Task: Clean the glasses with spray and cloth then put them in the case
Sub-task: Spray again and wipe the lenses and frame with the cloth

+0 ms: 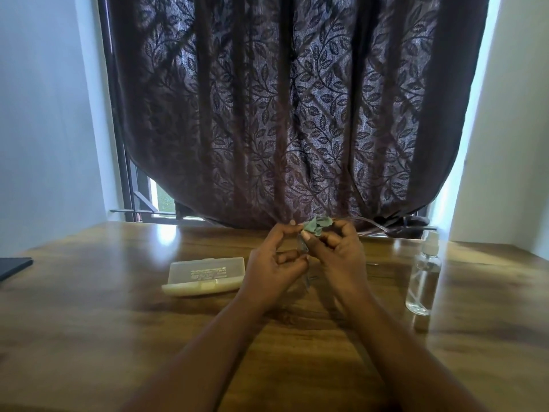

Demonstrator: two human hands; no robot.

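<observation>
1. Two hands meet above the middle of the table, and the glasses [306, 263] are held between them, mostly hidden; only a thin clear edge shows in the gap between the palms, and a pale temple arm trails right past the far side of the right hand; lens and frame shape are hard to make out.
2. Left hand [274, 270] has its fingers curled, thumb and forefinger pinched at the top by the cloth's left edge; what exactly it grips behind the fingers cannot be told, though it seems to steady the glasses.
3. Right hand [338, 257] is closed around a crumpled grey-green cloth [317, 226], which sticks out above the thumb; the rest of the cloth is hidden in the hand.
4. Left of the hands, a translucent glasses case [205, 276] lies flat on the table with its lid down; its printed text is too small to read, and nothing can be made out inside.
5. Right of the hands, a clear spray bottle [423, 278] stands upright, holding clear liquid, its level hard to judge.
6. Wooden table [118, 337] carries all this; a dark flat object [13, 267] is cut off at the left edge.
7. Far behind, a dark leaf-patterned curtain [297, 114] covers the window.
</observation>
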